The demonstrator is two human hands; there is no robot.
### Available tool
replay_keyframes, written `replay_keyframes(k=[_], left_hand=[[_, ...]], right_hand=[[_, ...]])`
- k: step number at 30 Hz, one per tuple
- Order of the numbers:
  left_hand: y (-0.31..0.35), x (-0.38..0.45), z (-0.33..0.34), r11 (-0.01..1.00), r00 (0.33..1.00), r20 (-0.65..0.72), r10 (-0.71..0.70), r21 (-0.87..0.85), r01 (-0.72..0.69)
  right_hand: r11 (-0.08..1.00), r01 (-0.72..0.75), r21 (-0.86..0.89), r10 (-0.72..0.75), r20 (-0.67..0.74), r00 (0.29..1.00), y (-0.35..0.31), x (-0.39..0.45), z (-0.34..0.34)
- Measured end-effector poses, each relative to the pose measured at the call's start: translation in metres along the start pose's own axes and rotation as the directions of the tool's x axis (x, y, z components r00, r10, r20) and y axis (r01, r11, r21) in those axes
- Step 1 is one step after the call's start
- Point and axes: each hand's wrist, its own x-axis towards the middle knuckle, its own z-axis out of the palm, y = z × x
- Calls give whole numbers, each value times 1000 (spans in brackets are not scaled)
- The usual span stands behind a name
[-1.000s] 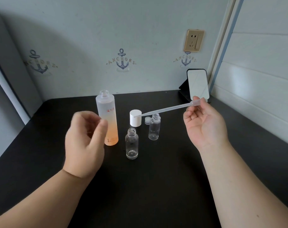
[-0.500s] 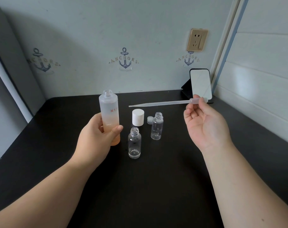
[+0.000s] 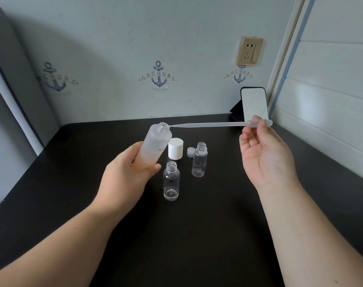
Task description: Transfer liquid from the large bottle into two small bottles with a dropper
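Observation:
My left hand [image 3: 126,172] grips the lower part of the large frosted bottle [image 3: 154,145], which holds orange liquid and is lifted off the table, tilted with its open mouth toward the right. My right hand [image 3: 263,154] pinches the bulb of a long clear plastic dropper [image 3: 209,124], held almost level. The dropper's tip is right at the large bottle's mouth. Two small clear bottles stand uncapped on the black table: the nearer one [image 3: 171,181] in front, the farther one [image 3: 199,159] to its right.
A white cap [image 3: 175,148] and a small clear cap [image 3: 190,151] stand behind the small bottles. A phone [image 3: 254,104] leans on a stand at the back right corner. The black table [image 3: 186,235] meets walls at the back and right.
My left hand reached the large bottle, gripped it, lifted it and tilted it to the right. My right hand swung the dropper so that its tip moved left to the bottle's mouth.

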Motion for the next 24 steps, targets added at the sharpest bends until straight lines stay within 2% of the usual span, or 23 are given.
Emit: replay_keyframes(k=[7,18,24], left_hand=[[-2,0,-1,995,998,-21,58,81,-57],[-7,2,0,983,997,-42,70,171,-62],[-8,2,1,978,995,-25,93,188,-87]], right_hand=[[994,47,-98,-46,6,999,-5,-2,1],[971,155,-182,-153,26,988,-9,1,-7],[965,163,-204,-154,61,986,-6,-5,0]])
